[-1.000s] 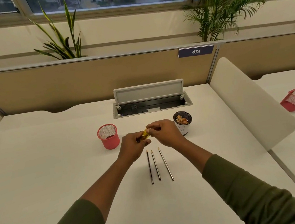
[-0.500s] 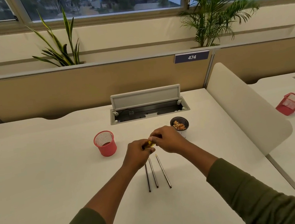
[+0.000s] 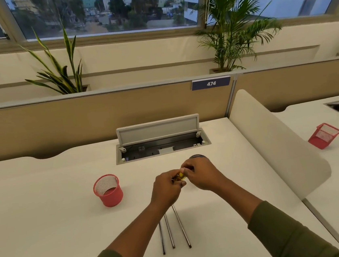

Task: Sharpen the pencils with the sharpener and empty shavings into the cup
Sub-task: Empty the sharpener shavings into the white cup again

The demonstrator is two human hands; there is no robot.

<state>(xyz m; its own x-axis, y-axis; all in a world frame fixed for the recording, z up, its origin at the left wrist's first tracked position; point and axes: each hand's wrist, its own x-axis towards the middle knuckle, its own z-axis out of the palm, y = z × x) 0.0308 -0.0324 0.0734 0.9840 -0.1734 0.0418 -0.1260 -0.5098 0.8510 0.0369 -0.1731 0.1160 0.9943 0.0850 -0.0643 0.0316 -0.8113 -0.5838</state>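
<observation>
A small yellow sharpener (image 3: 180, 176) is pinched between my left hand (image 3: 167, 190) and my right hand (image 3: 201, 174), both closed on it above the white desk (image 3: 50, 237). Three dark pencils (image 3: 169, 232) lie side by side on the desk just below my hands, their far ends hidden under my left wrist. The cup (image 3: 197, 156) with shavings stands right behind my right hand; only a sliver of its dark rim shows.
A red mesh holder (image 3: 108, 190) stands left of my hands. An open cable tray (image 3: 162, 148) with a raised lid lies behind. A white divider (image 3: 276, 143) bounds the desk's right side, with another red mesh holder (image 3: 324, 135) tipped beyond it.
The view has tilted upward, so hands and desk sit lower in frame. My right hand now covers nearly all of the cup. Both hands keep hold of the sharpener.
</observation>
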